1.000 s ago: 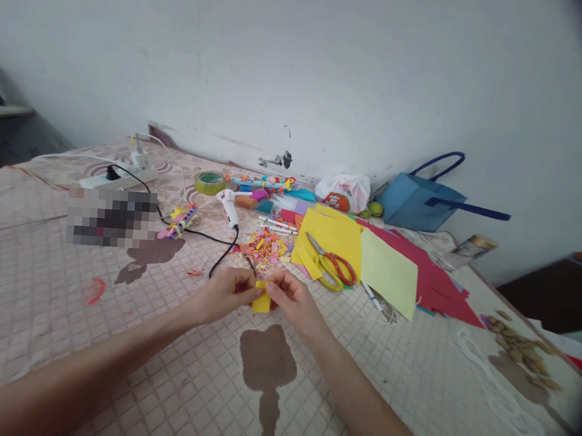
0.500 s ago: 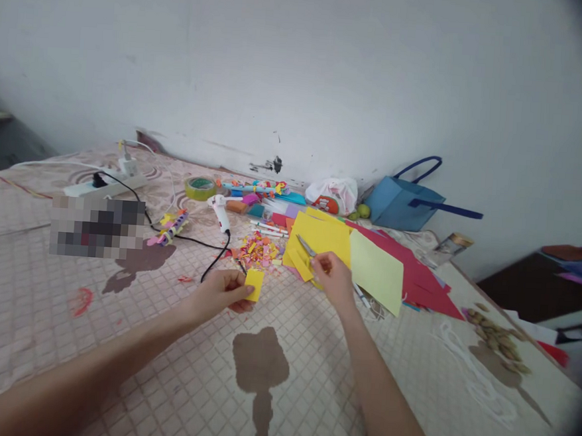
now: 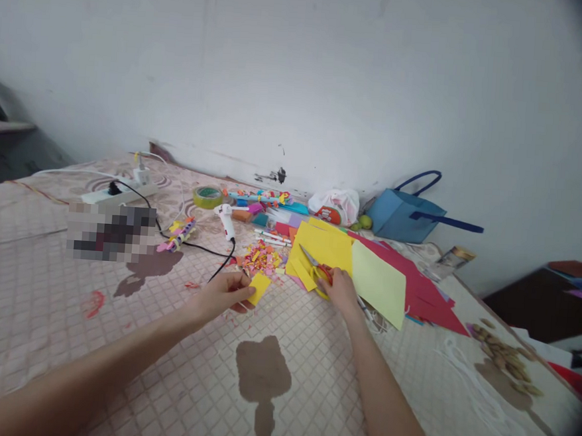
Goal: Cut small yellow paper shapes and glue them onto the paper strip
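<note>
My left hand (image 3: 222, 294) pinches a small yellow paper piece (image 3: 259, 287) just above the patterned cloth (image 3: 41, 293). My right hand (image 3: 340, 289) rests on the handles of the red and yellow scissors (image 3: 317, 268), its fingers curled over them; the blades point away to the left. The scissors lie on a stack of yellow paper sheets (image 3: 326, 247). A heap of small coloured paper scraps (image 3: 259, 258) sits between the two hands, a little farther back.
A pale green sheet (image 3: 379, 282) and red sheets (image 3: 425, 290) lie right of the scissors. A white glue gun (image 3: 227, 219) with black cord, tape roll (image 3: 207, 197), power strip (image 3: 118, 194), markers, a plastic bag (image 3: 336, 202) and a blue bag (image 3: 405, 215) line the wall side.
My right hand let go of the yellow piece, reached right and forward, and now lies on the scissors' handles. My left hand kept the yellow piece and stayed nearly in place.
</note>
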`<state>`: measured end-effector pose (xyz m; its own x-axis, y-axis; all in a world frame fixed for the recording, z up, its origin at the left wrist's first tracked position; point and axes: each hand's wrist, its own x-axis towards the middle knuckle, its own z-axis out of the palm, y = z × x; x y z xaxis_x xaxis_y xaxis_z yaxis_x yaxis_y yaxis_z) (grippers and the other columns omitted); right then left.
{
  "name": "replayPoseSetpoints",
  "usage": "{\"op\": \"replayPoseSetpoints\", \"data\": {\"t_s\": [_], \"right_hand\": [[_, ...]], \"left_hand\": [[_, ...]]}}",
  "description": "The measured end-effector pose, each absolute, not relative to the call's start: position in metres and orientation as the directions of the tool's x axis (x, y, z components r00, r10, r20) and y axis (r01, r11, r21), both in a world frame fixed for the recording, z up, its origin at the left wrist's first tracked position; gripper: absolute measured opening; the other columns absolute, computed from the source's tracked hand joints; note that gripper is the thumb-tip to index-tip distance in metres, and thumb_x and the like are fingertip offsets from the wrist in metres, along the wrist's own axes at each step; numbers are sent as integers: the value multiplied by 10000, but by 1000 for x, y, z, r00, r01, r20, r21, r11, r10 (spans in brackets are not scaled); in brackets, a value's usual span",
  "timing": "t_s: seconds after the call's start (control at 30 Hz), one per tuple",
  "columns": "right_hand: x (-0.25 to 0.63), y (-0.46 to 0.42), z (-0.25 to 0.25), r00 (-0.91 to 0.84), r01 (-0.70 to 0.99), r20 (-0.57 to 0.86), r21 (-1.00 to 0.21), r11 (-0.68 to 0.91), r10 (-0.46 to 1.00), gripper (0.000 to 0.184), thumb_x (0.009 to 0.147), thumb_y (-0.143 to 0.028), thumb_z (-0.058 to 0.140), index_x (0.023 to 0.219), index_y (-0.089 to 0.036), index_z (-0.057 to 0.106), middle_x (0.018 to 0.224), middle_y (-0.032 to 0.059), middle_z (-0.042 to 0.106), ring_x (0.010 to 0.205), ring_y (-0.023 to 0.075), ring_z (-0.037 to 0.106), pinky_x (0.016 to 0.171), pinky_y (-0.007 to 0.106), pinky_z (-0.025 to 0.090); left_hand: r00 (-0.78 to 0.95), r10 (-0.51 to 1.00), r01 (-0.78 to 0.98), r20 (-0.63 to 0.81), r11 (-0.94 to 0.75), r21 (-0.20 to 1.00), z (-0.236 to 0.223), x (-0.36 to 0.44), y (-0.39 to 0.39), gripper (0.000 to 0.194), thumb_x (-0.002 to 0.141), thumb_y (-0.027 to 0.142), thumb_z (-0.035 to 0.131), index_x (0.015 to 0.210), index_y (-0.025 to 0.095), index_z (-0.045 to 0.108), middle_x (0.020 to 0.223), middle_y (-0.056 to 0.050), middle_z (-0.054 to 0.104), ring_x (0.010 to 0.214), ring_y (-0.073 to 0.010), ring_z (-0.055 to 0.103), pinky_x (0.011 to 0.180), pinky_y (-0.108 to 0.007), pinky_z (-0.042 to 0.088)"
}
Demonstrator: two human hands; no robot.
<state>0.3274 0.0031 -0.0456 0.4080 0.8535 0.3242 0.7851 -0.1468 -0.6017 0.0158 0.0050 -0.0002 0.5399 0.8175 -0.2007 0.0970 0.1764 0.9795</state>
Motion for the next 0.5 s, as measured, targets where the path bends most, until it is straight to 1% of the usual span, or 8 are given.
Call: {"op": "replayPoseSetpoints", "data": {"t_s": [0.07,0.13,0.2,0.27,0.3,0.37,0.43,0.5], "right_hand": [[328,2,-44,443,748,337,-650,-136,831,234,631,-345,666,722,-198,508,827,126,597,883,294,547,774,370,394],[328,0,-41,481,694,348,-712,-107,805,258,668,-414,623,747,-195,513,819,120,595,844,283,557,735,374,406],[325,0,-35,508,617,349,-785,-50,788,319,710,-489,555,801,-186,509,790,99,588,766,254,570,670,361,423],[317,-1,-28,508,521,337,-853,29,793,369,745,-534,492,860,-183,495,743,59,576,662,208,570,590,328,431],[309,-2,-24,496,468,328,-881,70,804,376,755,-543,481,880,-189,486,714,33,564,606,182,557,549,307,428],[289,-7,-18,452,369,308,-919,139,837,350,749,-534,518,868,-208,472,633,-23,520,507,139,509,486,270,409],[262,-15,-14,393,286,291,-940,185,872,312,739,-507,565,801,-225,446,555,-64,465,449,114,463,466,252,405],[234,-26,-12,332,227,267,-953,198,904,292,747,-477,582,755,-228,431,513,-75,445,438,109,458,471,247,415]], "left_hand": [[532,822,87,-202,185,979,-1,15,6,346,652,441,674,718,141,514,700,-26,653,663,-152,649,600,-244,474],[529,824,85,-203,186,979,-1,15,7,350,649,445,675,713,142,511,693,-31,656,665,-163,656,586,-242,468],[532,823,83,-200,184,979,0,14,7,346,655,445,672,711,141,515,687,-34,658,670,-167,659,583,-240,467],[534,822,83,-198,182,980,2,14,7,340,658,442,670,712,139,526,683,-36,661,668,-163,655,586,-239,469],[538,819,87,-200,182,979,2,13,7,335,660,439,670,711,138,533,683,-37,662,666,-159,652,588,-238,470],[548,811,99,-204,180,979,3,13,6,329,659,437,670,706,136,545,678,-37,661,655,-152,645,588,-236,473],[563,801,104,-203,176,979,3,13,6,325,652,432,675,698,136,549,670,-31,655,641,-146,640,594,-239,477],[578,790,105,-204,175,979,2,14,6,324,641,425,683,686,135,546,663,-22,646,621,-137,634,594,-240,479]]}}
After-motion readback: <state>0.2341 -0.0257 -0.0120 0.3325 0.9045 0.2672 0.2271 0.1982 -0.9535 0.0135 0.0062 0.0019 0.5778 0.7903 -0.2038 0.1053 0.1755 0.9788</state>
